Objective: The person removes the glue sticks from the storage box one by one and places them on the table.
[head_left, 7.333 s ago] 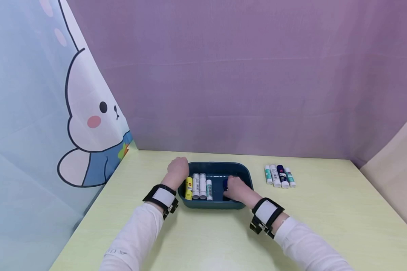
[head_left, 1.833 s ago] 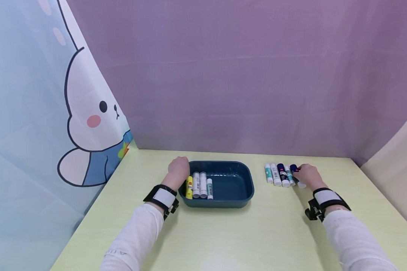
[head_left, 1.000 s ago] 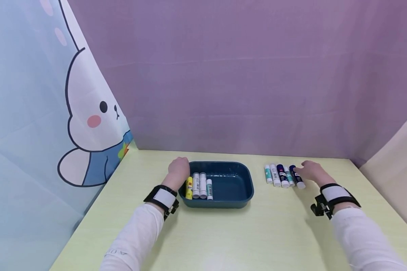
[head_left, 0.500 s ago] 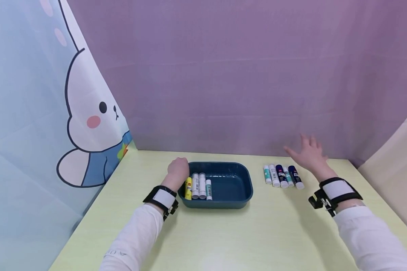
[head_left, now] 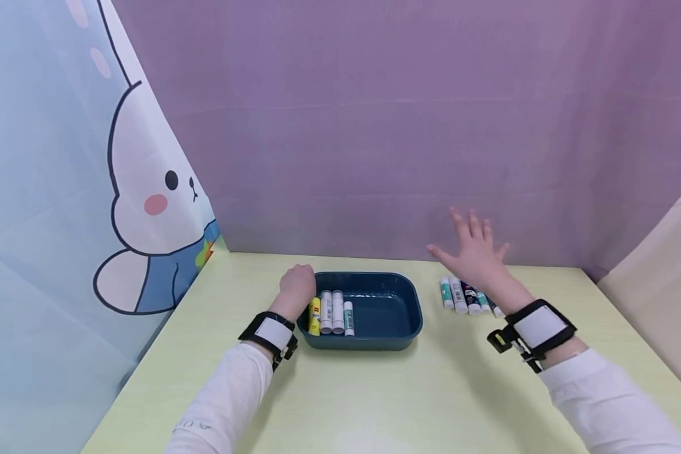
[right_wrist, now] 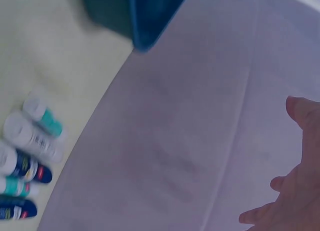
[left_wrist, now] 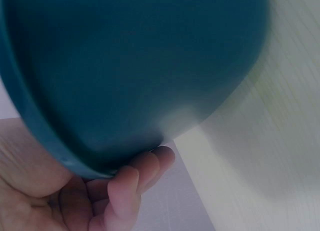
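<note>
My left hand [head_left: 297, 282] holds the left end of a dark blue plastic tray [head_left: 363, 342]; in the left wrist view its fingers [left_wrist: 125, 191] curl at the rim. Inside the tray, at the left, lie a yellow glue stick [head_left: 314, 317], two white glue sticks [head_left: 331, 312] and a small teal-and-white glue stick [head_left: 349, 318]. My right hand [head_left: 477, 258] is raised with fingers spread, holding nothing. Below it several glue sticks lie side by side on the table, among them a teal-and-white one [head_left: 446, 293], a white one [head_left: 458, 296] and a navy one [right_wrist: 25, 166].
The pale yellow table [head_left: 346, 397] carries the tray near its middle, with the row of glue sticks to the right. A purple cloth [head_left: 374, 139] hangs behind, and a blue cartoon cloth [head_left: 40, 284] hangs on the left.
My right hand has carried a navy glue stick from the tray to the row's right end and let go. It then rose, opened wide and moved left. My left hand stays put.
</note>
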`<state>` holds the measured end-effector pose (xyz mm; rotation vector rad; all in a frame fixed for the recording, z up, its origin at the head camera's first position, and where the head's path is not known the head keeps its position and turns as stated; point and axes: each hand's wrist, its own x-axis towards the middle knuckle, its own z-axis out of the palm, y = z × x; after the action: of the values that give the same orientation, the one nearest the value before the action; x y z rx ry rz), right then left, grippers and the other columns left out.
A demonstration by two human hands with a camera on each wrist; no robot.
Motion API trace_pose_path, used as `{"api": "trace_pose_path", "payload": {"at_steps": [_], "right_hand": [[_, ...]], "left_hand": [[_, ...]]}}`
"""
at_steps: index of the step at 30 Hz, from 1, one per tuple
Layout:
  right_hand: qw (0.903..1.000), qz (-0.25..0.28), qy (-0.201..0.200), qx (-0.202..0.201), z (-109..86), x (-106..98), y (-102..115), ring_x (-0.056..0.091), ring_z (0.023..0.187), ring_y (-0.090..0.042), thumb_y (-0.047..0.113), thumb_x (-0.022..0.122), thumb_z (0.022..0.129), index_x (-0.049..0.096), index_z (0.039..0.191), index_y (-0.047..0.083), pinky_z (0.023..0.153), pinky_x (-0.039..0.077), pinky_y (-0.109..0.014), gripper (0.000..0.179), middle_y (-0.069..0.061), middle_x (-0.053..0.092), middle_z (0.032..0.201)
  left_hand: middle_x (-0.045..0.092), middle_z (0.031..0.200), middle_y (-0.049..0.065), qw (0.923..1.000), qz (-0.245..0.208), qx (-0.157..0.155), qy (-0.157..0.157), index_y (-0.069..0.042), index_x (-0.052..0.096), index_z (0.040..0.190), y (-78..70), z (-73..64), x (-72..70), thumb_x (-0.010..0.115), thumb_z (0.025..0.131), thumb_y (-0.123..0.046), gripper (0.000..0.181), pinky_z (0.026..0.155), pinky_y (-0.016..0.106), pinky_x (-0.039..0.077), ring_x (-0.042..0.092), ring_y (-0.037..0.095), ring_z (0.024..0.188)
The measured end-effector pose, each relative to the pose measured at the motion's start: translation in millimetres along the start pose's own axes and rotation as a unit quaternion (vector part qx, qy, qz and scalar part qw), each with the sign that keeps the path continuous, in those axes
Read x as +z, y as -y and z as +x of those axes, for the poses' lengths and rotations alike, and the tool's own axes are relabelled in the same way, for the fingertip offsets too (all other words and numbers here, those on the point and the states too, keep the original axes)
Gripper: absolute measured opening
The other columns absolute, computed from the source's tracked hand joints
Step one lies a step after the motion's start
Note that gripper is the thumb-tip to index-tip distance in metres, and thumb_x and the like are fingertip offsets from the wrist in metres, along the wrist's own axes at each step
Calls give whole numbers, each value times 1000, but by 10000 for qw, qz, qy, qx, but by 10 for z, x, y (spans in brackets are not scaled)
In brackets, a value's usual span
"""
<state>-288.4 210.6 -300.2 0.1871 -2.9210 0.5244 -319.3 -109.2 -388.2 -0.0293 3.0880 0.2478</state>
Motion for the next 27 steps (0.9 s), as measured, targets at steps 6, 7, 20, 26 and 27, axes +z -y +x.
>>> {"api": "trace_pose_path", "payload": {"at_steps": [6, 7, 20, 26, 27], "right_hand": [[9992, -11, 24, -393, -63, 210, 295, -9, 140, -49, 69, 51, 83, 2, 153, 28, 93, -8, -80, 95, -19, -3, 157], [9989, -10, 55, -458, -73, 251, 337, -8, 140, -49, 69, 51, 82, 2, 153, 28, 94, -8, -79, 95, -18, -2, 157], [9944, 218, 391, -960, -165, 730, 758, -4, 142, -44, 61, 58, 84, 9, 153, 25, 100, 1, -77, 92, -15, 4, 158], [9931, 188, 670, -943, -167, 966, 873, 4, 142, -45, 57, 66, 80, 12, 153, 24, 102, 12, -74, 96, -17, 10, 157], [9926, 192, 768, -924, -164, 1004, 886, 4, 142, -45, 56, 67, 79, 12, 152, 25, 102, 13, -74, 97, -16, 11, 157]], "left_hand": [[66, 89, 13, 10000, 18, -29, -16, 0, 66, 102, 6, -12, -13, 59, 92, -12, 17, 62, 33, 56, 64, 21, 70], [66, 90, 13, 10000, 12, -43, -4, 0, 66, 102, 6, -13, -15, 59, 93, -12, 17, 62, 33, 56, 64, 21, 70], [66, 88, 14, 10000, -4, -28, 2, 0, 66, 99, 17, 14, 16, 59, 92, -11, 16, 59, 34, 56, 65, 21, 70], [67, 87, 14, 10000, -20, 14, -47, 0, 68, 97, 14, 30, 25, 57, 93, -11, 16, 57, 34, 56, 66, 23, 70], [67, 87, 14, 10000, -16, 8, -52, 0, 68, 97, 11, 32, 24, 58, 92, -11, 16, 56, 34, 56, 66, 23, 70]]}}
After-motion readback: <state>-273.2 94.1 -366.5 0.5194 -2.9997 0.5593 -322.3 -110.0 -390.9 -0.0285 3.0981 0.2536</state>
